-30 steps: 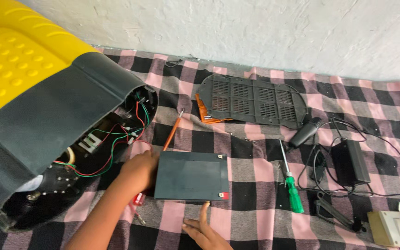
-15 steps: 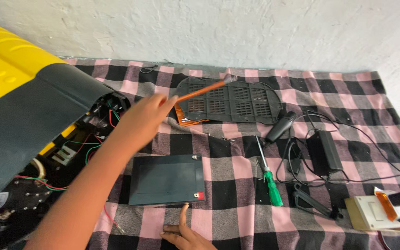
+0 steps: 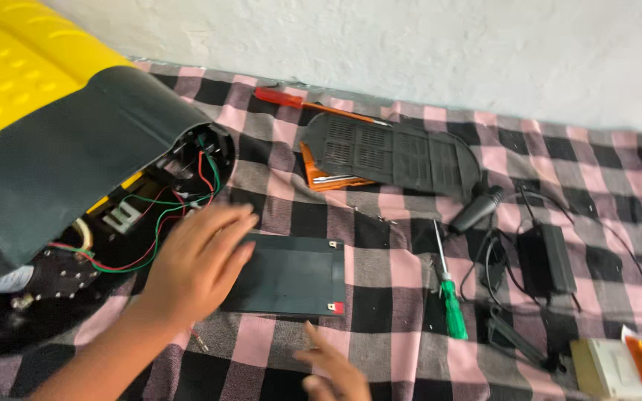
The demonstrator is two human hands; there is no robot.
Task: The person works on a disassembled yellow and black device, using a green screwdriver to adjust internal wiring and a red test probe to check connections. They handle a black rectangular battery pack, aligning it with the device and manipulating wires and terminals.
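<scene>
Left hand [image 3: 198,263] back down from the lift, orange tool [image 3: 313,104] now by the wall. Fingers spread, empty, over battery's [image 3: 291,275] left edge. Right hand [image 3: 336,371] open, just below its front edge.

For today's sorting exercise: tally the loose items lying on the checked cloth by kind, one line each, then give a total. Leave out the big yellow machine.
Screwdrivers: 2, green-handled and red-handled
Flat black battery: 1
Black vented cover: 1
Black power adapter: 1
Total: 5
</scene>
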